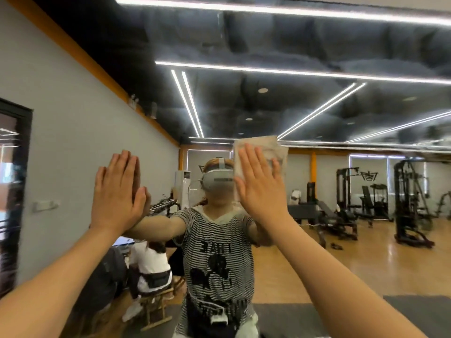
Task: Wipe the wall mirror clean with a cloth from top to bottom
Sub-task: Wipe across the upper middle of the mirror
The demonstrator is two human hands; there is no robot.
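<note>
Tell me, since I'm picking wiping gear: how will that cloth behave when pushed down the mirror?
The cloth is probably thin and floppy: it lies flat on the mirror, pinned under the right hand. It looks light, since straight fingers alone hold it up. It would likely slide with the palm, but could bunch or drop if pressure eases. The left hand rests flat on the glass.

Grey wall (80, 132) with orange trim, black ceiling (268, 40), strip lights, wooden floor (366, 262), gym machines (410, 203)

Single head view, faces wall mirror (317, 106) straight on, arm's reach away (tilted slightly upward, ceiling reflected)
</note>
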